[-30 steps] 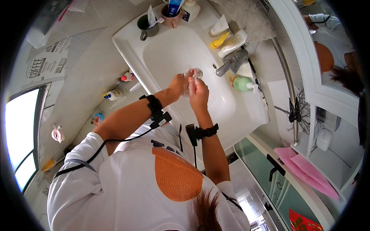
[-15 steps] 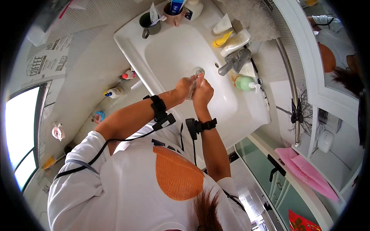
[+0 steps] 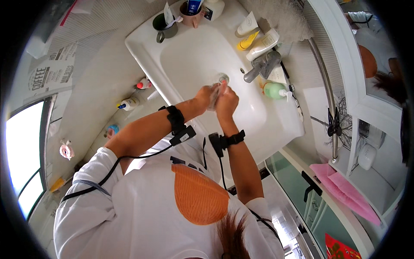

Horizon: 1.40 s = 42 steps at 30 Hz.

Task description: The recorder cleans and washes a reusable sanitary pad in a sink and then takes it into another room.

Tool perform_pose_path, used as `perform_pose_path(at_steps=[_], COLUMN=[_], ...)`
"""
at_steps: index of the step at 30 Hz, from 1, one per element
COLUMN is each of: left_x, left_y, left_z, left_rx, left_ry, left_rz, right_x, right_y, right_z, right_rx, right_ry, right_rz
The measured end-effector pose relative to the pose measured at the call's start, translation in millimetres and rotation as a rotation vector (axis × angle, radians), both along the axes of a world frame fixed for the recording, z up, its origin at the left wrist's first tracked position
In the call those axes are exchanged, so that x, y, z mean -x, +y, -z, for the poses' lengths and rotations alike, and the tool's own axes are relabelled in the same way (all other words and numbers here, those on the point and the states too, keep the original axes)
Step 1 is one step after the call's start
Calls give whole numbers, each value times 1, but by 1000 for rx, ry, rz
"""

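Over the white sink basin (image 3: 181, 64) my two hands are pressed close together, just short of the metal drain (image 3: 223, 78). My left hand (image 3: 204, 96) is closed, its fingers bent toward the other hand. Beside it, my right hand (image 3: 227, 102) is closed too, with a thumb or fingertip near the drain. Between the two palms shows something pale and wet-looking; whether it is lather or a thin cloth I cannot make out. The grey tap (image 3: 261, 68) points into the basin from the right, apart from both hands.
On the right rim stand a green pump bottle (image 3: 274, 90), a yellow tube (image 3: 248, 41) and white tubes (image 3: 263, 45). A dark mug (image 3: 165, 29) and a pink mug (image 3: 191, 17) sit at the far left corner. A pink towel (image 3: 340, 190) hangs at the right.
The hands stay together above the basin, with only slight shifts of the fingers. The view has moved a little; nothing has been picked up or set down.
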<state>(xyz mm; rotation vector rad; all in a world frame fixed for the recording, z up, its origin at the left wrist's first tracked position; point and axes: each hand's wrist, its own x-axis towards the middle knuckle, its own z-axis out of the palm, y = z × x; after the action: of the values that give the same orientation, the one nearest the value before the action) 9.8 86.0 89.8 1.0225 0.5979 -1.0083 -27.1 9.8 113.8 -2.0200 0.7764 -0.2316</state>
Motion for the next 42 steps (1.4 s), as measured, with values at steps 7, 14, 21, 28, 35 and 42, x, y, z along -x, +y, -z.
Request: perform_pose_path(at_steps=[7,14,21,28,35,42], left_x=[-11,-8,-8,6,-17,-2], left_y=[1,-1,2,5,6,-8], left_z=[-6,2,-9,0,-23,-26], left_rx=[-46,-133,-164,-58,-152,-95], left_ry=[-38,-74,-237,-481,-264,-325], left_rz=[204,184,368,188,121,259], right_x=[7,12,12,4,6,0], right_y=[4,12,17,-16,-8,-12], right_z=[0,8,22,17,-8,-3], right_rx=[379,466,574,-102,-383,23], right_ry=[-10,-62,-142,-47,-179,-122], right_rz=[-241,-195,-129,-24,-10,41])
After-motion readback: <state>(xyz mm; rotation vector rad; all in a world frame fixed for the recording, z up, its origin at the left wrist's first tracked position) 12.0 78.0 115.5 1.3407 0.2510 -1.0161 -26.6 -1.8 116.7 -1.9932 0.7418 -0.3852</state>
